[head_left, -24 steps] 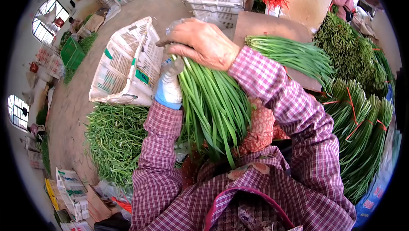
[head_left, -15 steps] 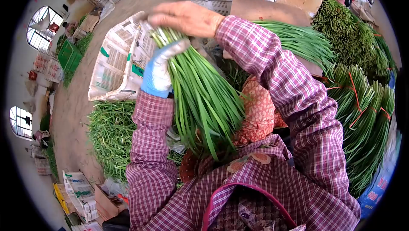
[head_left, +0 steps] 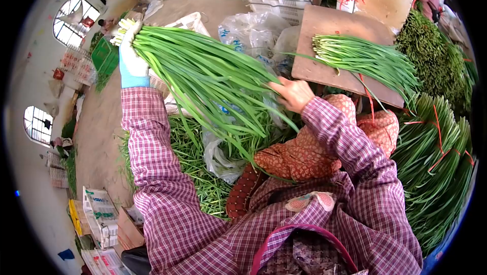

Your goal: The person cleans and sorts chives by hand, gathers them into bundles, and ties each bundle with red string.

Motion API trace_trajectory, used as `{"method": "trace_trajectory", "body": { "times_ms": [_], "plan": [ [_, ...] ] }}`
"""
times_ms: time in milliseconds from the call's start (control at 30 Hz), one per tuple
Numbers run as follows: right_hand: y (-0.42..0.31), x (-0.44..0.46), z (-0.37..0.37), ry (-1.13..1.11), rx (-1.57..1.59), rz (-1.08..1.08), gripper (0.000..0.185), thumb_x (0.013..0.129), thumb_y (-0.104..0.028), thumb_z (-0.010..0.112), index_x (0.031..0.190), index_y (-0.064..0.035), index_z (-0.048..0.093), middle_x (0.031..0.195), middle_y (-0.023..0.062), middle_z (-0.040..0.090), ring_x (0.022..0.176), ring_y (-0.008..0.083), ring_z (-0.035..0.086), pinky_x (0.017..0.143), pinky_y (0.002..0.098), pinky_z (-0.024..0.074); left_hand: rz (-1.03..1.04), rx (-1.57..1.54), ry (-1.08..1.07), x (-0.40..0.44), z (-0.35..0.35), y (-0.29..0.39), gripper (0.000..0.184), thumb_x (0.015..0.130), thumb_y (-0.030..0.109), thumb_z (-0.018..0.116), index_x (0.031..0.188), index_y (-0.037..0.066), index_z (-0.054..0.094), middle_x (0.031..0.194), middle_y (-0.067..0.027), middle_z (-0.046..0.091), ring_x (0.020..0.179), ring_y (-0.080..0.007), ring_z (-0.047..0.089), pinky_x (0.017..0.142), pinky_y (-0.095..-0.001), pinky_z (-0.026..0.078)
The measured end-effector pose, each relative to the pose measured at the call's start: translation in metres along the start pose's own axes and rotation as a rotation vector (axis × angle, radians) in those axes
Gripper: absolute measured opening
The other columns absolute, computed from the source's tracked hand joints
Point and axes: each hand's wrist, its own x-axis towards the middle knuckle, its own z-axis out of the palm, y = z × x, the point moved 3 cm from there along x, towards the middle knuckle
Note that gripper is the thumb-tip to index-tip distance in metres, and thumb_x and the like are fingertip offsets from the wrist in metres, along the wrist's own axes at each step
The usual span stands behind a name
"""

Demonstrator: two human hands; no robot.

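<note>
One long green bunch (head_left: 203, 67) slants above the loose greens (head_left: 208, 191), its pale ends (head_left: 122, 31) closed in the gloved left hand (head_left: 133, 57) while the right hand (head_left: 295, 94) pinches at the leaf tips, I'd guess so the blades lie straight.

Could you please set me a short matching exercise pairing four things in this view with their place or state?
Things
1. Left hand
2. Right hand
3. Bundles at the picture's right
4. Smaller bunch of greens

Place or state
A. Lying on the brown board
B. Bare, at the leafy part of the large bunch
C. Banded with red ties
D. Gloved, around the large bunch near its pale stem ends

Right pairs: 1-D, 2-B, 3-C, 4-A
</note>
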Motion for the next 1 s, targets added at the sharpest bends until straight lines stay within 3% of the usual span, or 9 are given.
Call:
{"method": "trace_trajectory", "body": {
  "times_ms": [100, 233, 267, 400, 467, 667, 800, 900, 1000],
  "plan": [
    [0.032, -0.024, 0.009, -0.231, -0.157, 0.154, 0.041, 0.079, -0.017, 0.063, 0.118, -0.0248, 0.057, 0.121, 0.0137, 0.056, 0.093, 0.0303, 0.064, 0.065, 0.0428, 0.0537, 0.029, 0.019, 0.031, 0.003, -0.023, 0.007, 0.019, 0.087, 0.012, 0.057, 0.102, 0.0, 0.058, 0.092, -0.013, 0.064, 0.086, -0.0247, 0.063, 0.077, -0.0359, 0.054],
    [0.055, -0.037, -0.03, -0.295, -0.106, 0.43, 0.016, 0.085, -0.025, 0.063, 0.099, -0.0184, 0.066, 0.108, 0.007, 0.062, 0.085, 0.0236, 0.065, 0.075, 0.0357, 0.0548, 0.119, -0.005, 0.054, 0.0, -0.027, 0.011, 0.019, 0.088, 0.014, 0.057, 0.101, 0.001, 0.056, 0.092, -0.0117, 0.063, 0.086, -0.0236, 0.063, 0.078, -0.0351, 0.053],
    [0.048, -0.033, -0.053, -0.028, -0.114, 0.319, 0.018, 0.086, -0.025, 0.061, 0.101, -0.0174, 0.067, 0.093, 0.0064, 0.062, 0.075, 0.0262, 0.064, 0.064, 0.0375, 0.0538, 0.094, -0.006, 0.052, 0.001, -0.03, 0.009, 0.019, 0.088, 0.014, 0.057, 0.102, 0.001, 0.056, 0.093, -0.0114, 0.063, 0.086, -0.0235, 0.063, 0.079, -0.0352, 0.053],
    [-0.041, -0.012, -0.122, 0.573, 0.274, -0.087, 0.016, 0.085, -0.023, 0.059, 0.088, -0.007, 0.061, 0.082, 0.0119, 0.063, 0.075, 0.0301, 0.063, 0.066, 0.0375, 0.0518, 0.086, -0.003, 0.023, 0.0, -0.018, 0.0, 0.022, 0.086, 0.016, 0.059, 0.102, 0.002, 0.055, 0.096, -0.0129, 0.063, 0.087, -0.0249, 0.063, 0.08, -0.0368, 0.052],
    [-0.081, -0.007, -0.117, 0.504, 0.457, -0.205, 0.014, 0.085, -0.021, 0.059, 0.088, -0.0071, 0.062, 0.081, 0.0132, 0.064, 0.074, 0.0302, 0.064, 0.067, 0.0379, 0.0526, 0.055, 0.021, 0.034, -0.005, -0.01, -0.005, 0.023, 0.085, 0.017, 0.06, 0.101, 0.001, 0.055, 0.099, -0.0157, 0.063, 0.089, -0.026, 0.063, 0.082, -0.0381, 0.052],
    [-0.089, 0.018, -0.077, 0.458, 0.268, 0.09, 0.017, 0.085, -0.022, 0.06, 0.089, -0.0058, 0.061, 0.082, 0.0126, 0.064, 0.07, 0.035, 0.063, 0.063, 0.0435, 0.0505, 0.049, 0.006, 0.029, -0.01, -0.002, -0.011, 0.024, 0.086, 0.017, 0.059, 0.102, -0.001, 0.056, 0.097, -0.0161, 0.064, 0.088, -0.0257, 0.063, 0.081, -0.0365, 0.052],
    [-0.091, 0.028, -0.08, 0.503, 0.432, 0.052, 0.02, 0.084, -0.022, 0.061, 0.091, -0.0038, 0.06, 0.083, 0.0133, 0.065, 0.073, 0.0338, 0.064, 0.065, 0.0431, 0.0502, 0.015, -0.001, -0.028, -0.018, 0.008, -0.01, 0.023, 0.088, 0.014, 0.058, 0.108, 0.002, 0.058, 0.093, -0.0078, 0.062, 0.088, -0.0214, 0.062, 0.08, -0.0339, 0.052],
    [-0.096, 0.035, -0.084, 0.488, 0.606, 0.002, 0.02, 0.083, -0.022, 0.063, 0.09, -0.0038, 0.06, 0.084, 0.0137, 0.066, 0.075, 0.033, 0.064, 0.066, 0.0422, 0.0502, 0.011, -0.031, -0.006, -0.021, 0.015, -0.013, 0.022, 0.088, 0.014, 0.058, 0.105, 0.002, 0.058, 0.092, -0.0085, 0.062, 0.085, -0.0213, 0.062, 0.078, -0.0339, 0.052],
    [-0.103, 0.039, -0.087, 0.507, 0.486, -0.018, 0.015, 0.08, -0.017, 0.063, 0.086, -0.0042, 0.06, 0.079, 0.013, 0.064, 0.074, 0.0327, 0.064, 0.066, 0.0422, 0.0504, 0.004, -0.066, 0.012, -0.023, 0.02, -0.015, 0.018, 0.087, 0.014, 0.058, 0.1, 0.002, 0.059, 0.088, -0.0091, 0.063, 0.081, -0.0211, 0.062, 0.077, -0.0337, 0.052]
  ]
}}
